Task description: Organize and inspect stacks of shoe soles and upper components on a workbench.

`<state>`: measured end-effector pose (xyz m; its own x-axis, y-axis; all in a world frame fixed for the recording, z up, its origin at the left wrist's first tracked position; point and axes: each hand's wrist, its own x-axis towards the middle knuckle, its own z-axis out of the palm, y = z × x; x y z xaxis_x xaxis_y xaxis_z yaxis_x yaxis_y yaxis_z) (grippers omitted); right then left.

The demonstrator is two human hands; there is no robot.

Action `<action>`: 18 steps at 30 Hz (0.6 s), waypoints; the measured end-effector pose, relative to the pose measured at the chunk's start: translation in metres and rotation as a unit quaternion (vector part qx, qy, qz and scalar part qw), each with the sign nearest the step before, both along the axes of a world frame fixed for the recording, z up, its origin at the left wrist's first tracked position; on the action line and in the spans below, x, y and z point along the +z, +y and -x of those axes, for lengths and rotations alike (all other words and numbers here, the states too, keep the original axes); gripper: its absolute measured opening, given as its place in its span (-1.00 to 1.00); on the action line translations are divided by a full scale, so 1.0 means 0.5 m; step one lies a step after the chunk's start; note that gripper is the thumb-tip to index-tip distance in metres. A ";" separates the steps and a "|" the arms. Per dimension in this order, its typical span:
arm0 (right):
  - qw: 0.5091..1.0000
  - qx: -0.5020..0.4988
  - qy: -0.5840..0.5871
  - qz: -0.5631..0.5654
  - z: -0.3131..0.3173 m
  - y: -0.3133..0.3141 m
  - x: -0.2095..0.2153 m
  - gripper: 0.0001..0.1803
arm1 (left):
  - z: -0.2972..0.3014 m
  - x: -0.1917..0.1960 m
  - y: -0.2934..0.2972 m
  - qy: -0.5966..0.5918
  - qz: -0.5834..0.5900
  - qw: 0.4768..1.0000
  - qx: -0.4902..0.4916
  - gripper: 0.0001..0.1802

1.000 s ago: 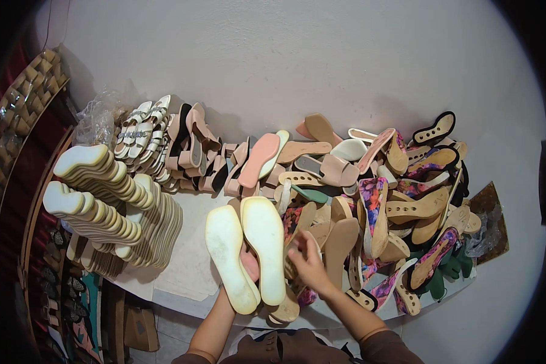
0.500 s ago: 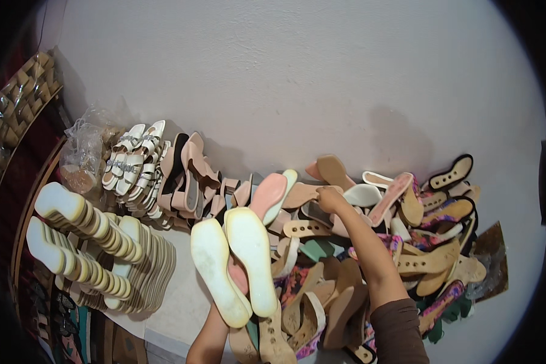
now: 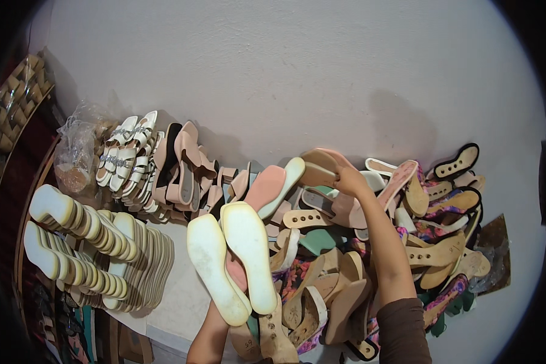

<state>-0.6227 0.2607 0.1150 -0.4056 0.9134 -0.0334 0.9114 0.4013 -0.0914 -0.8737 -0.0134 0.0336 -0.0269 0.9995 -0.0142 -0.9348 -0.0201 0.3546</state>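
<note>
A bundle of cream-white shoe insoles stands tilted in front of me, with a pink one between. My left forearm reaches up behind them; my left hand is hidden behind the bundle it holds up. At the back of the sandal pile, my right hand pinches the edge of a tan sole piece. Behind that piece shows a pinkish sole. Left of it, a pink insole overlaps a pale green-white one. Below lies a beige strip with holes.
Stacked cream insoles stand at the left on the white table. White sandals and pink heeled sandals lean by the wall. Mixed sandals and wooden soles spread right. Wrapped pieces fill a far-left shelf.
My right hand has moved slightly right and up, lifting and turning the tan sole piece. The bundle at my left hand has barely moved. The view has shifted a little.
</note>
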 end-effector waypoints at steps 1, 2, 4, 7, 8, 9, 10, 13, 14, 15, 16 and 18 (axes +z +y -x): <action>0.998 -0.020 0.065 0.017 -0.017 -0.022 0.022 -0.66 | -0.009 0.005 0.004 -0.001 -0.002 1.000 -0.005 -0.37; 0.989 -0.025 0.140 0.034 -0.006 -0.052 0.057 -0.63 | -0.001 0.023 -0.020 0.008 -0.005 1.000 0.002 -0.37; 0.986 -0.046 0.158 0.037 -0.041 -0.104 0.084 -0.61 | -0.021 0.021 -0.031 0.001 -0.009 1.000 -0.011 -0.37; 0.930 -0.063 0.355 0.068 -0.064 -0.185 0.091 -0.48 | -0.040 0.038 -0.049 0.001 -0.013 1.000 -0.022 -0.37; 0.919 -0.055 0.386 0.052 -0.044 -0.242 0.119 -0.50 | -0.050 0.050 -0.046 0.001 -0.015 1.000 -0.023 -0.37; 0.893 -0.042 0.445 0.057 -0.032 -0.283 0.110 -0.51 | -0.058 0.054 -0.058 0.002 -0.015 1.000 -0.024 -0.37; 0.863 -0.028 0.501 0.063 -0.020 -0.326 0.097 -0.50 | -0.053 0.041 -0.096 0.004 -0.015 1.000 -0.025 -0.36; 0.901 0.095 0.413 -0.096 0.060 -0.498 0.102 -0.45 | -0.075 0.077 -0.082 0.009 -0.002 1.000 -0.007 -0.36; 0.906 0.111 0.396 -0.100 0.106 -0.563 0.116 -0.43 | -0.080 0.111 -0.073 0.019 0.004 1.000 0.017 -0.36; 0.916 0.122 0.362 -0.121 0.116 -0.607 0.106 -0.40 | -0.107 0.110 -0.053 0.013 0.008 1.000 0.009 -0.36; 0.923 0.134 0.331 -0.145 0.124 -0.646 0.103 -0.37 | -0.104 0.080 -0.113 0.011 0.008 1.000 0.002 -0.36; 0.930 0.153 0.301 -0.148 0.173 -0.716 0.084 -0.39 | -0.112 0.080 -0.147 0.017 0.010 1.000 0.016 -0.36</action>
